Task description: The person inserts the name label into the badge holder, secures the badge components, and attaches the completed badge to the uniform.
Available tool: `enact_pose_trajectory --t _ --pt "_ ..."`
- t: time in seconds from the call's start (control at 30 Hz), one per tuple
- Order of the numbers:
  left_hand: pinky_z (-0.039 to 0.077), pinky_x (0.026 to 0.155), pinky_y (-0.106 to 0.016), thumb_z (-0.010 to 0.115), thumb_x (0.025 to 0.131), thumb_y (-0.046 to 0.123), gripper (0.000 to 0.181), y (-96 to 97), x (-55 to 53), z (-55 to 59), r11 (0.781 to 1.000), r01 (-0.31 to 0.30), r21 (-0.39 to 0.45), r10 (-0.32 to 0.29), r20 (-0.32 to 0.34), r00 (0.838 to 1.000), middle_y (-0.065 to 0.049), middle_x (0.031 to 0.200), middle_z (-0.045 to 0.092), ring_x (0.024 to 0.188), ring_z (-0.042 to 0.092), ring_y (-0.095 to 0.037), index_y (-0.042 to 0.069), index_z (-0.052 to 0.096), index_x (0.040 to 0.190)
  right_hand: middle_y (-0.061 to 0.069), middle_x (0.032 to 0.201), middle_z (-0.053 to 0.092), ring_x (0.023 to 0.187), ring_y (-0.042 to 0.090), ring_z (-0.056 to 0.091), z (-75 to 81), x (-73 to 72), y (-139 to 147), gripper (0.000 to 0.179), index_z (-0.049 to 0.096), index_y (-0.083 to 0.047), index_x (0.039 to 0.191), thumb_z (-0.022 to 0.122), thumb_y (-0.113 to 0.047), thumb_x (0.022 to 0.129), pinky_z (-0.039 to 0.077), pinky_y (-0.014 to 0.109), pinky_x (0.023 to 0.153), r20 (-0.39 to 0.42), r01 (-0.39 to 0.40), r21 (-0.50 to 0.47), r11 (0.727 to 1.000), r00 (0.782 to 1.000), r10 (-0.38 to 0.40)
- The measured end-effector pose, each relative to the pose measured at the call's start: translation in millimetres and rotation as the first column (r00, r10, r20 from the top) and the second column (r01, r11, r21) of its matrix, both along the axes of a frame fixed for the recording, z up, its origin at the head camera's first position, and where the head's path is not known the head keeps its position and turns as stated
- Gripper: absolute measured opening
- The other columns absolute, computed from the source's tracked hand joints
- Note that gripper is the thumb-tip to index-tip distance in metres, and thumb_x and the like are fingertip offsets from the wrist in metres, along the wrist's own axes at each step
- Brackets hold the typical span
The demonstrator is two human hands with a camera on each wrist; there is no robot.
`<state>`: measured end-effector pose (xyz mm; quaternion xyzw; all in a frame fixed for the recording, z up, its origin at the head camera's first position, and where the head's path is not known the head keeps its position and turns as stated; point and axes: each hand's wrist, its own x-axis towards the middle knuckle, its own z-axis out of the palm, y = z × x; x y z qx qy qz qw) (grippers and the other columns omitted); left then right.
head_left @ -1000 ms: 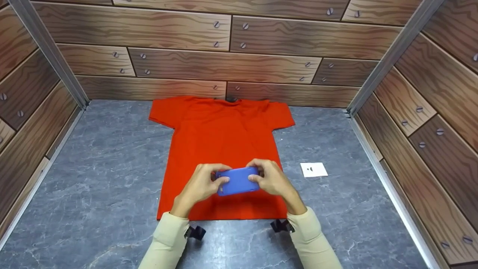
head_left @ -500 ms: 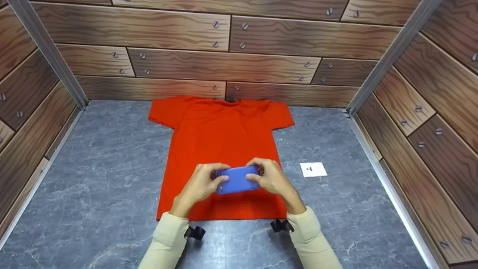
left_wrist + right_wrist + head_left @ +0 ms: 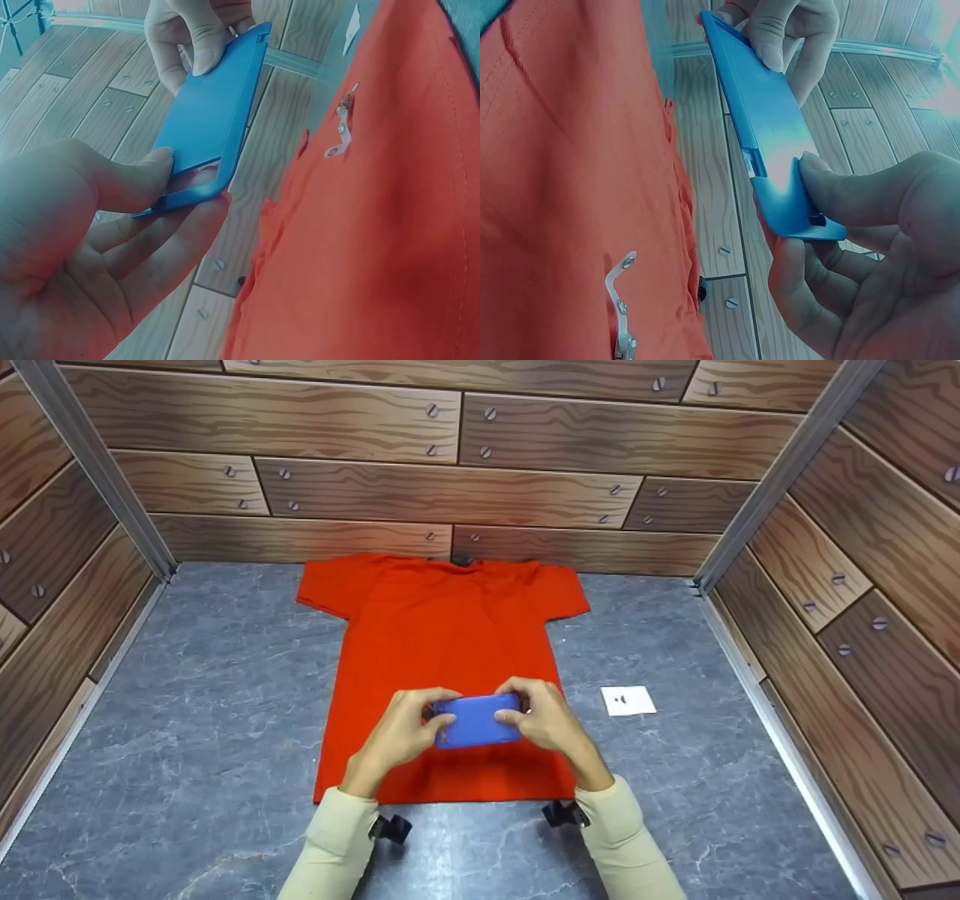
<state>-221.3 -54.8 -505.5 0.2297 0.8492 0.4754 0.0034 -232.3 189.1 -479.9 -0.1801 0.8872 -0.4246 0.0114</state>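
Left hand (image 3: 401, 727) and right hand (image 3: 551, 720) are both clamped on one flat blue piece (image 3: 474, 725), each with its thumb on the face and curled fingers behind. They hold it up, one hand at each short end, over the lower part of one red T-shirt (image 3: 450, 637) spread on the grey floor (image 3: 187, 735). One white card (image 3: 639, 701) lies beside the shirt, on the right-hand side; its small dark mark is too small to read. Two pale sleeves (image 3: 337, 840) run off the bottom edge, and two black blocks (image 3: 395, 829) sit at the wrists, one each.

Fingers cover both ends of the piece, and its underside is mostly hidden. Something dark (image 3: 463, 561) at the collar is hard to make out. Each wrist view shows one thin metal strip (image 3: 343, 124) against the red cloth; what it is fixed to, I cannot tell.
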Motion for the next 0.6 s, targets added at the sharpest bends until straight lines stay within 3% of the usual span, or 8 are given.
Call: enact_pose_trajectory --t 0.6 --pt "0.064 0.082 -0.033 0.072 0.096 0.008 0.032 -1.2 -0.4 -0.8 1.000 0.012 0.000 -0.012 0.009 1.000 -0.011 0.116 0.076 0.089 0.070 -0.020 0.006 0.072 0.128 0.012 0.090 0.072 0.075 0.017 0.058 -1.7 2.1 -2.8 0.014 0.074 -0.006 0.098 0.080 0.000 0.086 0.050 0.028 0.068 -0.010 -0.004 0.009 1.000 1.000 0.004"
